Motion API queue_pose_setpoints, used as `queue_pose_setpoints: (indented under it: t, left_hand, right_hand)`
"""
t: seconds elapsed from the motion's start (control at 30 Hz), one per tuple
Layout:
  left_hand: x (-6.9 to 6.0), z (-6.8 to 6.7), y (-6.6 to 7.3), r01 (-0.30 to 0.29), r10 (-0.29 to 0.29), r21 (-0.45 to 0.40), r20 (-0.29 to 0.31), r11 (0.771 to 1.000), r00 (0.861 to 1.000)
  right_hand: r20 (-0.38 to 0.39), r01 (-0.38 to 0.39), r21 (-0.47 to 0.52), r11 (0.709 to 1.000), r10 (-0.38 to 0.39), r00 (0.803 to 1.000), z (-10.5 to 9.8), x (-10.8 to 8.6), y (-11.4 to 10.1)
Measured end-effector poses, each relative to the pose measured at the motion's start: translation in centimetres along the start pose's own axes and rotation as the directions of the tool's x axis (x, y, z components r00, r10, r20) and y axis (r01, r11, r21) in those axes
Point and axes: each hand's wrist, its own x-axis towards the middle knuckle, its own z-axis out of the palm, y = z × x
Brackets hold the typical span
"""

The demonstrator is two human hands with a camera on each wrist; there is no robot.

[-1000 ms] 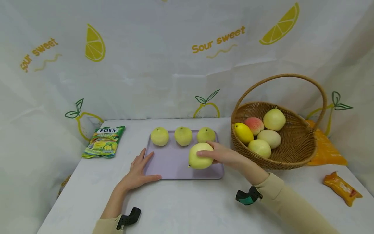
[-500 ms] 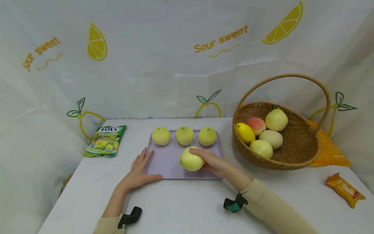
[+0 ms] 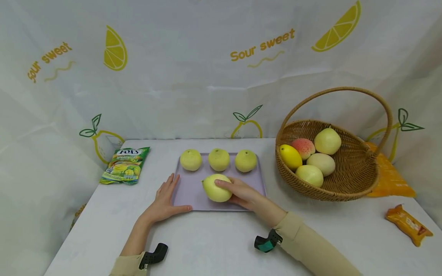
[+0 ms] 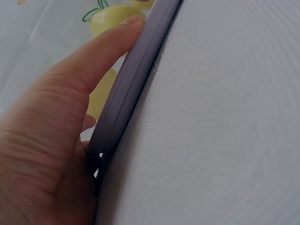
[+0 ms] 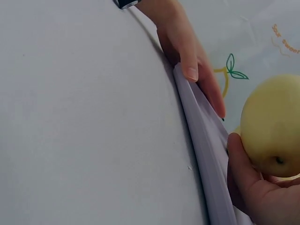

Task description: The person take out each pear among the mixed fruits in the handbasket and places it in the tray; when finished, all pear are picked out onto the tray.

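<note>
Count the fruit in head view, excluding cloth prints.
9. Far row of the tray: left fruit, middle fruit, right fruit. In the right hand: held fruit. In the basket: yellow fruit, pinkish fruit, three pale fruits. Basket wall may hide more.

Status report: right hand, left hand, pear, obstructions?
Right hand holding pear over lilac tray. Left hand touching tray's near-left corner. Three pears along far side; no obstruction seen.
</note>
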Motion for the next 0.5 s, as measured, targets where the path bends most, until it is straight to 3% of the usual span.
queue_pose_setpoints:
  t: [0.23, 0.5]
  left_hand:
    - [0.0, -0.1, 0.2, -0.005, 0.005, -0.004, 0.002, 1.0, 1.0]
    - [0.0, -0.1, 0.2, -0.011, 0.011, -0.012, 0.003, 1.0, 1.0]
  right_hand:
    - [0.024, -0.002, -0.001, 1.0, 0.002, 1.0, 1.0, 0.6, -0.1]
    - [-0.006, 0.072, -0.157, 0.985, -0.074, 0.997, 2.4, 1.4, -0.1]
